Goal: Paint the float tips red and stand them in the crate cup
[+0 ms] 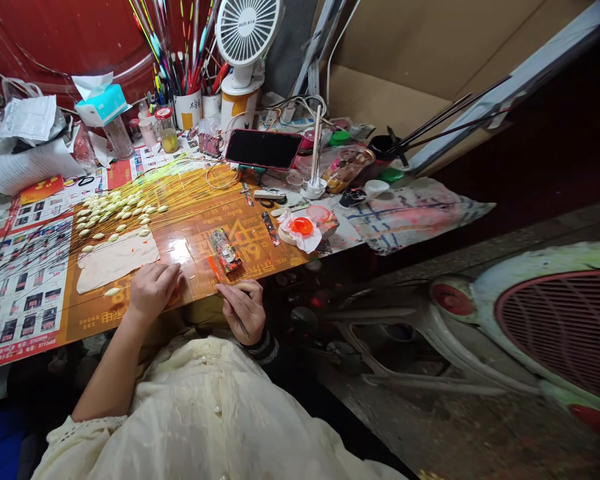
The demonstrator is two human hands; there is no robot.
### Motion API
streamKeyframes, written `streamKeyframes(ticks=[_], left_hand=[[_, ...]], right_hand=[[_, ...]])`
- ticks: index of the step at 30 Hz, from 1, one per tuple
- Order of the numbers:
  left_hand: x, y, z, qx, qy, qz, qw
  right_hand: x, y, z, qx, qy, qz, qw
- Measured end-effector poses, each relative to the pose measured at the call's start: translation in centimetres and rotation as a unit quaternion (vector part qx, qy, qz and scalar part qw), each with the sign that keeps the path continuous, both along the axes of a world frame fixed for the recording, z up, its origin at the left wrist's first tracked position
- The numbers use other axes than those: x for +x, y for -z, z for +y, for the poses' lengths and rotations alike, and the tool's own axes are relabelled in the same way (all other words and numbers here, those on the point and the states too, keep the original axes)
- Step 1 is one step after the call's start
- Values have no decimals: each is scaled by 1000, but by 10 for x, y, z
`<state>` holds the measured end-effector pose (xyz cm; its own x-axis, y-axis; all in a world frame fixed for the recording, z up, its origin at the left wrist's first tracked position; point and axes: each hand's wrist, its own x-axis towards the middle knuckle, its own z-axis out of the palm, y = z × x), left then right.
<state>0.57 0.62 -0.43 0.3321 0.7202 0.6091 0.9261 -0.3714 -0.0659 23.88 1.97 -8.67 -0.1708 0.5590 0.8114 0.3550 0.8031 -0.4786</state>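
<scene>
My left hand rests on the orange table cover near the front edge, fingers curled around a thin rod I can barely make out. My right hand is closed in a pinch on a thin brush, its tip at an orange-painted spot beside a paint-stained block. Several white fishing floats on thin yellow stems lie fanned out to the upper left. A pale cloth with orange smears lies just beyond my left hand.
A dish of orange paint sits on white tissue to the right. A dark phone, white desk fan, cups of brushes and a tissue box crowd the back. A large floor fan lies at right.
</scene>
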Motion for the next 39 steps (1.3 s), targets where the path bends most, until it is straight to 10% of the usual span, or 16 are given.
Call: streamKeyframes(ticks=[39], left_hand=[[2, 5, -2, -18, -21, -9, 1000]], right_hand=[[-14, -4, -13, 12, -29, -43, 999]])
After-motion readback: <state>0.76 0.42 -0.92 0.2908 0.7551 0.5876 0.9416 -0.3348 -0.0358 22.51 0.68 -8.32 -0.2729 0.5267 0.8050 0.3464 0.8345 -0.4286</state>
